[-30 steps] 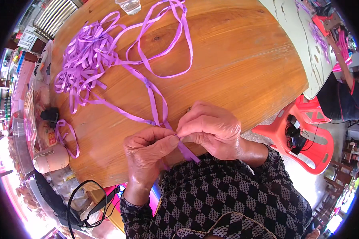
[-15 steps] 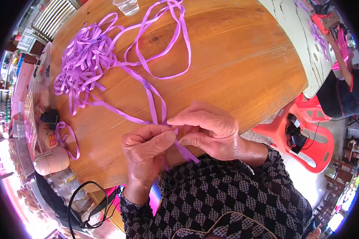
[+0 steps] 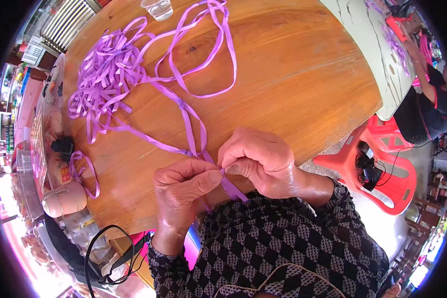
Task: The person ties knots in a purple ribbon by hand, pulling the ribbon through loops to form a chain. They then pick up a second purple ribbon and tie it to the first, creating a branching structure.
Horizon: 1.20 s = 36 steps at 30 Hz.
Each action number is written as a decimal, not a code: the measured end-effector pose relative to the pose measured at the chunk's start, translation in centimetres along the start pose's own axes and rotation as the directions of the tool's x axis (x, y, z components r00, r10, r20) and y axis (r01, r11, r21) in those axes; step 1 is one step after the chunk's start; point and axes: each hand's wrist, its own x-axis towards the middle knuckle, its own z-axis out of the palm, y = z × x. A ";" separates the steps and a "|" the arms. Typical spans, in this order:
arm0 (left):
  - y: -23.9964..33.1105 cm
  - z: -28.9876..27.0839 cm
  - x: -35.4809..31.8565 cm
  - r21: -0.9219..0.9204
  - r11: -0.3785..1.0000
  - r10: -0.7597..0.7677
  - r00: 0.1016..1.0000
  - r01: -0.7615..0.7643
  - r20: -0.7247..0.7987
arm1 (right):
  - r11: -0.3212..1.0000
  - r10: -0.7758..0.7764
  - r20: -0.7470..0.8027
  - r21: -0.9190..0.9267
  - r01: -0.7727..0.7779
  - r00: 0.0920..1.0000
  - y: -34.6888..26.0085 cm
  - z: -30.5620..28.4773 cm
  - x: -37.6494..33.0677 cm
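Just above my lap, at the near edge of the wooden table, both hands meet over a purple ribbon [image 3: 232, 188]. My left hand [image 3: 186, 186] pinches it between thumb and forefinger. The fingertips of my right hand [image 3: 263, 161] are closed on the same spot, touching the left fingertips. One loose ribbon end hangs below them toward my patterned top. From my fingers, strands run up and left past small knots to a tangled heap of purple ribbon [image 3: 107, 74]. A wide ribbon loop [image 3: 233, 62] lies right of the heap. The exact bit pinched is hidden by my fingertips.
A clear plastic cup [image 3: 159, 9] stands at the table's [image 3: 303, 74] far edge. Left of the table are a pinkish rounded object [image 3: 64, 200] and a black cable [image 3: 92, 243]. On the right, a red stool [image 3: 397, 186] bears a black device with wires. A person [image 3: 424, 114] is beyond it.
My right hand's fingers have curled in from a looser, more extended pose and now pinch at the ribbon against my left fingertips. The left hand has barely shifted.
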 end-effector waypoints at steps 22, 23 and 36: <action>-0.4 -0.8 0.6 -0.055 0.998 0.019 0.988 -0.011 0.150 | 0.991 -0.079 -0.049 -0.111 0.073 0.996 -0.1 0.6 -0.1; -0.3 -0.7 0.5 -0.055 0.998 0.017 0.989 -0.009 0.149 | 0.997 -0.020 -0.059 -0.077 0.016 0.998 -0.1 0.6 -0.3; -0.9 -0.4 0.5 -0.060 0.985 0.170 0.971 -0.162 0.168 | 1.000 0.014 -0.138 0.009 -0.013 0.990 0.3 1.0 -0.7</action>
